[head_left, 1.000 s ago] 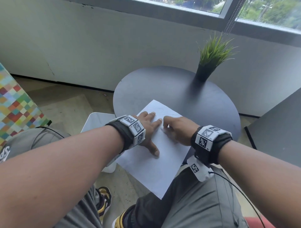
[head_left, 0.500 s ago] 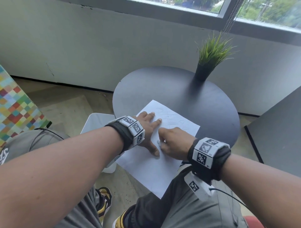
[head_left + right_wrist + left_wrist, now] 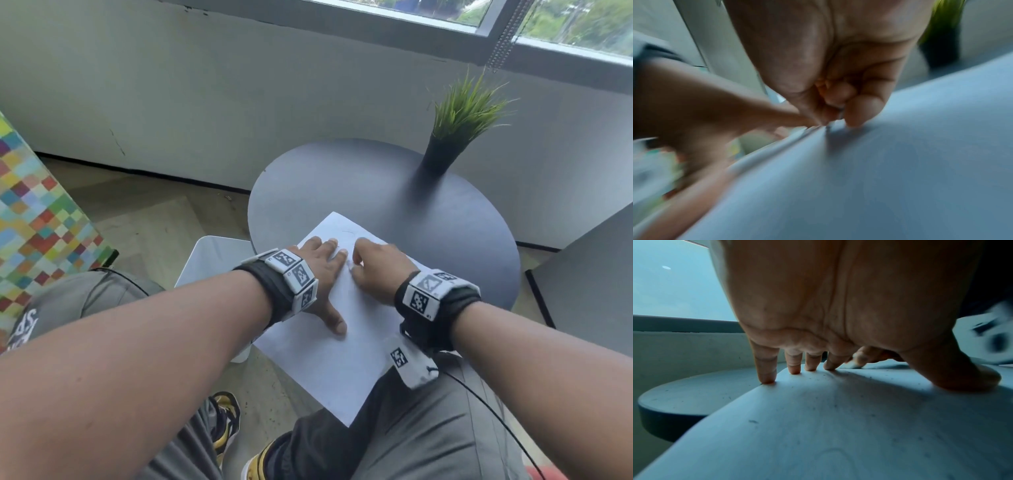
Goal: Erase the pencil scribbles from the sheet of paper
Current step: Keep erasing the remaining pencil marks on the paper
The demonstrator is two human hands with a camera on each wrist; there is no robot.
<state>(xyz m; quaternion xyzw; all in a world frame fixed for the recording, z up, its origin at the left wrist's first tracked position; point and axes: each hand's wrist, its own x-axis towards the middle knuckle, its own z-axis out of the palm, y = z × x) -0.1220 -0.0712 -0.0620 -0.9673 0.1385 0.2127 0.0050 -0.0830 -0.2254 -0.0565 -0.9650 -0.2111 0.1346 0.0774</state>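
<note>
A white sheet of paper (image 3: 329, 370) lies on the round dark table (image 3: 376, 178), its near corner hanging over my lap. Faint pencil lines (image 3: 347, 232) show near its far edge. My left hand (image 3: 325, 274) presses flat on the sheet with fingers spread; the left wrist view shows its fingertips (image 3: 766, 378) on the paper (image 3: 838, 418), among dark crumbs. My right hand (image 3: 354, 266) is curled just right of the left index finger. It pinches a small white eraser (image 3: 854, 365) against the sheet. In the blurred right wrist view the right hand (image 3: 838, 115) hides most of the eraser.
A potted grass plant (image 3: 459, 116) stands at the table's far right. A white stool (image 3: 212, 253) sits left of the table, a multicoloured panel (image 3: 34, 222) further left. A grey surface (image 3: 589, 281) lies at right. My knees are under the sheet's near corner.
My right hand slid toward me along the sheet, then back away to beside the left index finger. The left hand stayed pressed on the paper.
</note>
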